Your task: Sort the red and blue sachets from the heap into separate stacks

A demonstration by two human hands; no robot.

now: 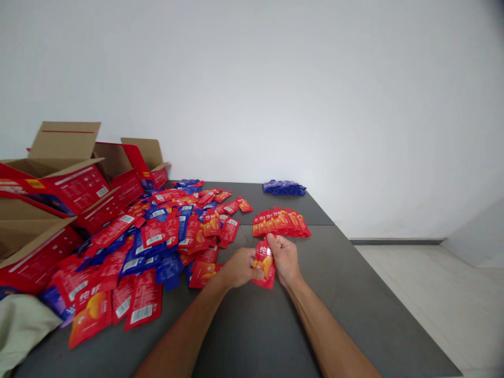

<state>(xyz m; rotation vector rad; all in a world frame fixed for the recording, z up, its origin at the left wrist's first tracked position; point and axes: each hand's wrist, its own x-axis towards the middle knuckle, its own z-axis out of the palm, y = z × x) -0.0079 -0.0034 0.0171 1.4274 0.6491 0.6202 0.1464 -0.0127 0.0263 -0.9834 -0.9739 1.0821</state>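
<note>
Between both hands, over the grey table, is a red pouch [263,262] with orange fruit and white lettering on its front. My left hand [241,269] grips its left side, thumb across the lower front. My right hand [284,258] pinches the upper right corner, its fingers hidden behind the pouch. Just beyond the hands lies a row of overlapping red pouches [281,221], fronts up. Left of my left hand spreads a loose heap of red and blue pouches [157,236], some showing barcoded backs.
Several open red cardboard boxes [82,186] stand along the left side. A stack of blue pouches [284,187] lies at the table's far end, near the white wall. Pale cloth [25,331] shows at lower left. The table's [354,299] right edge drops to the floor.
</note>
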